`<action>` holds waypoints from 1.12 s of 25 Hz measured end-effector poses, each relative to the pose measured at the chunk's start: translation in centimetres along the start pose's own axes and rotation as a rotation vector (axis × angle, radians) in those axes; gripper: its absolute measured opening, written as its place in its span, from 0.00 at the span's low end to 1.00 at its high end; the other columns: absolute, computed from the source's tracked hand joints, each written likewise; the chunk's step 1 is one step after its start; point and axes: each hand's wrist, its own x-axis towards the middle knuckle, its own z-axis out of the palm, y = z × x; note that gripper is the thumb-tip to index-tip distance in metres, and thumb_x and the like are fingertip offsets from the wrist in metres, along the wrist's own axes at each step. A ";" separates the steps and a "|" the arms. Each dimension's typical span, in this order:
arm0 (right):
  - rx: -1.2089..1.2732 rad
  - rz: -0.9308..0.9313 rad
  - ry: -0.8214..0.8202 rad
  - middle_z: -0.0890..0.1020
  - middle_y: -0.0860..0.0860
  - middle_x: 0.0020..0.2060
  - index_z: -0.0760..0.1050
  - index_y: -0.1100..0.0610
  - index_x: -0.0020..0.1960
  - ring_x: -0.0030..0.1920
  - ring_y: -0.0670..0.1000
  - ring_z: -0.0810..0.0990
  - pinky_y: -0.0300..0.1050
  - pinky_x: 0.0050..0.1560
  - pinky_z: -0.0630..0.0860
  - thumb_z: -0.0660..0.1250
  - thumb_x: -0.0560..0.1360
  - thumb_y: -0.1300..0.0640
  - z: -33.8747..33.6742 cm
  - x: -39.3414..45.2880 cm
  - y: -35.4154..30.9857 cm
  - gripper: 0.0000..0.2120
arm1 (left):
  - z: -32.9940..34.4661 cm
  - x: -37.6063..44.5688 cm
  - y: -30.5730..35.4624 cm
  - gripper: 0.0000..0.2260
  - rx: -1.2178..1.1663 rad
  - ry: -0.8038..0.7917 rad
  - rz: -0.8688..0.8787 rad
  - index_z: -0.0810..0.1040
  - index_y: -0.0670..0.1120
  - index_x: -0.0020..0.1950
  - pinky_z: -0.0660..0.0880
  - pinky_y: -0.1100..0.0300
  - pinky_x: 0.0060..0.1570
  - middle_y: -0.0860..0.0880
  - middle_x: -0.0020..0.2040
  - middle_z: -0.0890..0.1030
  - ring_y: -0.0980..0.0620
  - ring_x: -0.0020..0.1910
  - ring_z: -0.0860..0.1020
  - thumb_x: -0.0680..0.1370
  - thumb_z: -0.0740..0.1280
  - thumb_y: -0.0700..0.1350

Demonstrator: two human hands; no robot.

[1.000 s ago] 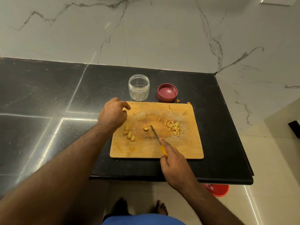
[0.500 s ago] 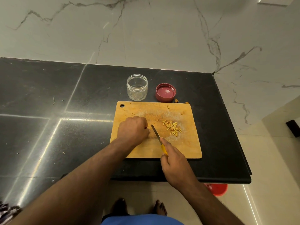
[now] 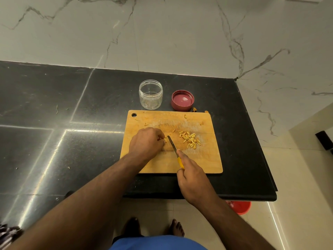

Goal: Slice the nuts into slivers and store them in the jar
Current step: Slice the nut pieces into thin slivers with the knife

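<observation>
Left hand (image 3: 146, 141): moved from the board's upper left corner to mid-board, fingers curled in a grip on a nut (image 3: 164, 140), only partly seen. Right hand (image 3: 193, 179): unchanged, grip closed round the yellow-handled knife (image 3: 172, 143), blade just beside the nut. Slivers (image 3: 190, 140): small heap right of the blade on the cutting board (image 3: 203, 163). Jar (image 3: 150, 94): open, behind the board on the black counter (image 3: 54, 141). Red lid (image 3: 182, 100): upturned, right of the jar. Whole nuts: hidden under the left hand

No legible text, label, brand, number or sign appears on any surface in view.
</observation>
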 end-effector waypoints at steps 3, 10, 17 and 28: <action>-0.020 0.005 -0.019 0.70 0.49 0.70 0.53 0.48 0.80 0.61 0.44 0.71 0.36 0.59 0.69 0.54 0.83 0.57 0.1 0.2 -0.3 0.27 | 0.1 -0.1 0.0 0.08 -0.013 0.009 -0.007 0.84 0.51 0.56 0.81 0.57 0.44 0.54 0.50 0.83 0.56 0.47 0.79 0.78 0.70 0.48; -0.095 -0.001 -0.053 0.71 0.51 0.67 0.51 0.49 0.80 0.58 0.47 0.73 0.42 0.59 0.71 0.53 0.83 0.56 0.5 0.6 -0.7 0.27 | 0.3 0.0 0.0 0.07 -0.023 -0.001 -0.013 0.84 0.51 0.54 0.80 0.57 0.42 0.54 0.49 0.83 0.55 0.46 0.79 0.77 0.71 0.48; -0.108 -0.009 -0.043 0.70 0.52 0.69 0.52 0.50 0.80 0.63 0.49 0.72 0.44 0.63 0.71 0.53 0.83 0.57 0.6 1.2 -0.9 0.27 | 0.3 0.3 0.0 0.06 -0.042 -0.018 -0.039 0.84 0.52 0.52 0.79 0.59 0.41 0.54 0.47 0.83 0.56 0.45 0.79 0.77 0.71 0.49; -0.123 0.002 -0.071 0.71 0.51 0.67 0.51 0.49 0.80 0.60 0.49 0.73 0.45 0.60 0.73 0.53 0.83 0.57 0.7 0.6 -1.1 0.27 | 0.3 0.4 0.0 0.04 -0.005 -0.007 -0.041 0.84 0.54 0.49 0.81 0.53 0.42 0.55 0.44 0.82 0.55 0.43 0.79 0.76 0.71 0.51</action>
